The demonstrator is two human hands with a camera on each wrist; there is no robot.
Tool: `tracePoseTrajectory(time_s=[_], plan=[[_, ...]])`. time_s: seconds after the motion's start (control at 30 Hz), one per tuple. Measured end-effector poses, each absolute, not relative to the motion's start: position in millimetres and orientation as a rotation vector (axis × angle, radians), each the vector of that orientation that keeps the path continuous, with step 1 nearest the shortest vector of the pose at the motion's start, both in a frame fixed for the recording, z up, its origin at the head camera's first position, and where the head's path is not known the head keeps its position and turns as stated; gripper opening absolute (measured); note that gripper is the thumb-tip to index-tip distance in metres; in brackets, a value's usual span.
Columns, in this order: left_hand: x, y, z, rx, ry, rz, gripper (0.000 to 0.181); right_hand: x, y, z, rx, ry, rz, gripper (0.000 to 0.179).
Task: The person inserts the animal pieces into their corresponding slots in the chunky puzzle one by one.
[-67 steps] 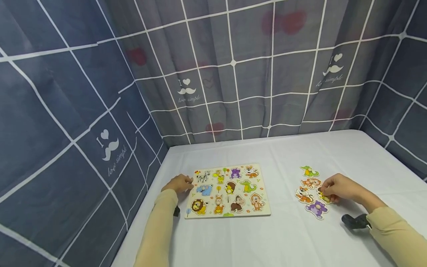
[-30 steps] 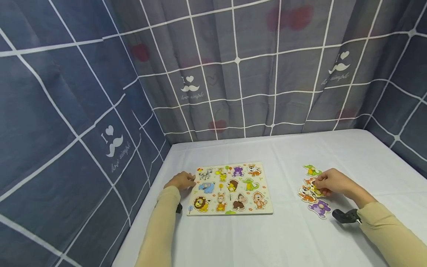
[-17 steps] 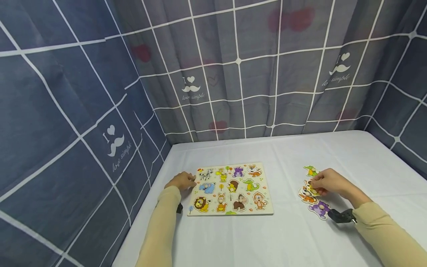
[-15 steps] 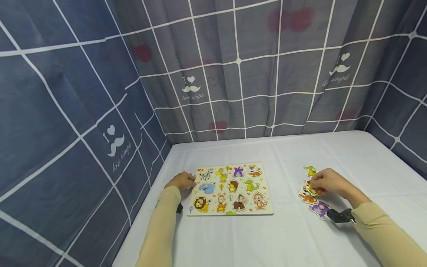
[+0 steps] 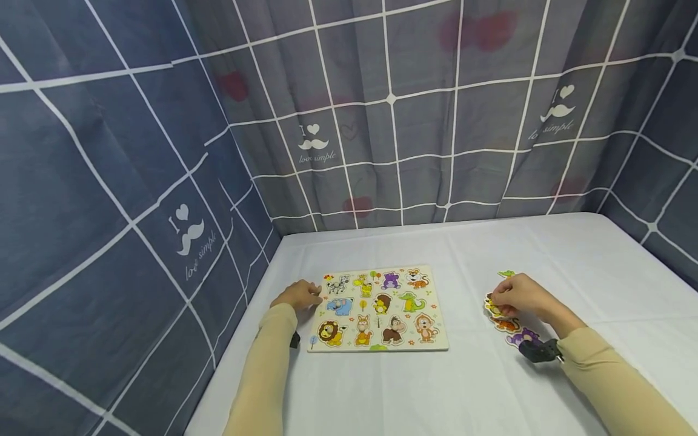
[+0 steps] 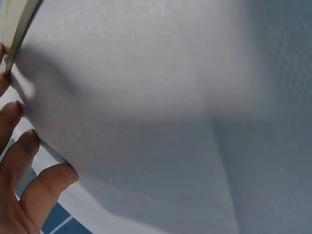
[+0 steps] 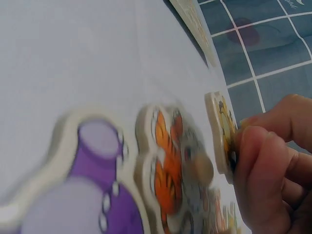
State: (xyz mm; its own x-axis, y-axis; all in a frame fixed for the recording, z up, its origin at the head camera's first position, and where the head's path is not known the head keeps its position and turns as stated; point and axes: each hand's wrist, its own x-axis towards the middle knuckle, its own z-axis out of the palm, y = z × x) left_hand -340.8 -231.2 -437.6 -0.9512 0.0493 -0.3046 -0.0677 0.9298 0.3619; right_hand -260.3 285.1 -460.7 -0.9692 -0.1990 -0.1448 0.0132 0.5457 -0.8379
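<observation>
Yellow puzzle piece (image 7: 224, 126): you are pinching it in your right grip (image 5: 520, 295), near the tiger piece (image 7: 166, 170) with its knob (image 7: 203, 169). Probably light, stiff; a matching knob is likely giving best hold. Left grip (image 5: 297, 295), relaxed, is touching the board (image 5: 428, 290).

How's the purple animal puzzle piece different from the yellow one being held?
The purple animal puzzle piece lies on the white tablecloth; the yellow animal piece is pinched in the right hand. In the right wrist view, the purple piece looks broad, the yellow piece nearly edge-on. Both have pale edges.
</observation>
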Motion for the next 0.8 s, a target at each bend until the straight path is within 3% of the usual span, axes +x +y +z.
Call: tracePoseTrajectory(time_s=[0.8], plan=[[-338,-231,-439,-0.021,2.785,0.571,0.050,-267,241,-460,-0.143,2.561,-1.368,0.015]])
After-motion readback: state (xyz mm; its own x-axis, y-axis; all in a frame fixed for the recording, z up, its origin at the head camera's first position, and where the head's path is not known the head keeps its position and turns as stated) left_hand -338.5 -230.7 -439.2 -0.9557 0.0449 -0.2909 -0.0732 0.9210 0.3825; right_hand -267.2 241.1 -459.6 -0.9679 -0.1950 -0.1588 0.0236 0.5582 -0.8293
